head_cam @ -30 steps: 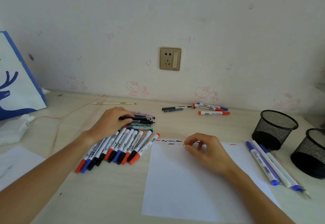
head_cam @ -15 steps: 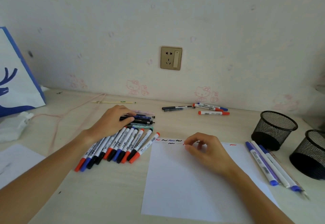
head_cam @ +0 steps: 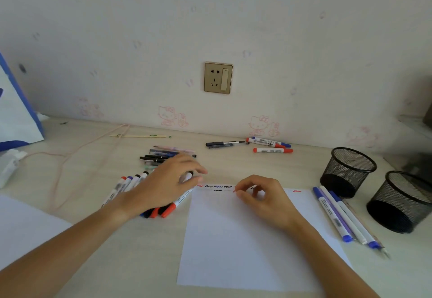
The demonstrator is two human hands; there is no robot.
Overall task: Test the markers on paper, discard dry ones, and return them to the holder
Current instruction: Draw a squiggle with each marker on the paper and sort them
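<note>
A white sheet of paper point(head_cam: 245, 251) lies in front of me, with short red, black and blue squiggles along its top edge. Left of it is a row of white markers point(head_cam: 131, 182) with red, blue and black caps. My left hand point(head_cam: 163, 185) lies over that row, and its fingertips pinch the black-capped end of one marker point(head_cam: 189, 175). My right hand point(head_cam: 264, 197) rests on the top of the paper with its fingers loosely curled and nothing visible in them. Two black mesh holders point(head_cam: 348, 169) point(head_cam: 402, 202) stand at the right.
Three blue-capped markers point(head_cam: 336, 213) lie between the paper and the holders. A pile of dark pens point(head_cam: 159, 156) sits behind the marker row. More markers point(head_cam: 271, 144) lie by the wall. A white and blue bag point(head_cam: 16, 115) and a pink cord point(head_cam: 70, 155) are at the left.
My left hand has moved right and toward me, from the dark pen pile to the near end of the marker row, and now pinches a black-capped marker. My right hand has stayed put.
</note>
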